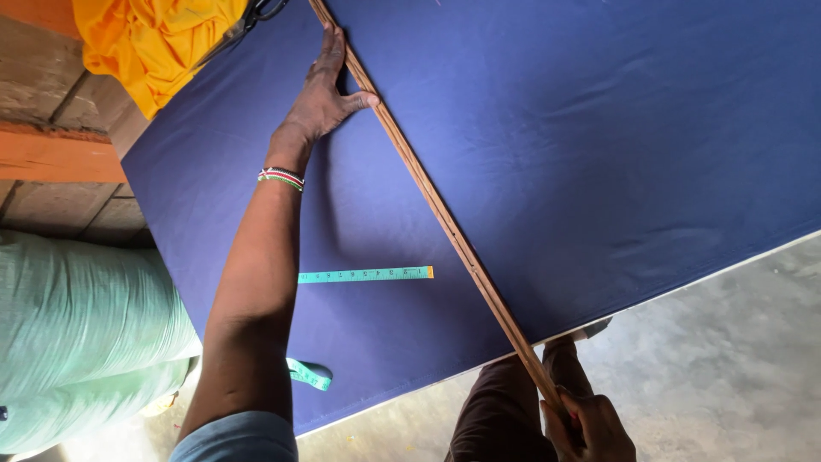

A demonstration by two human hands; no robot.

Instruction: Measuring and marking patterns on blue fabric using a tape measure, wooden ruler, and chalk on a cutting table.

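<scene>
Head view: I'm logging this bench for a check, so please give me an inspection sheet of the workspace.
Surface: navy cloth spread flat over the table.
Job's things: long wooden stick lying diagonally on the cloth.
Clutter: turquoise measuring tape, orange fabric, scissors at the far edge.
Grips: left hand presses the stick's far part; right hand grips its near end.
Cables: nothing seen.
Surroundings: concrete floor, pale green bundle, brick wall.
</scene>
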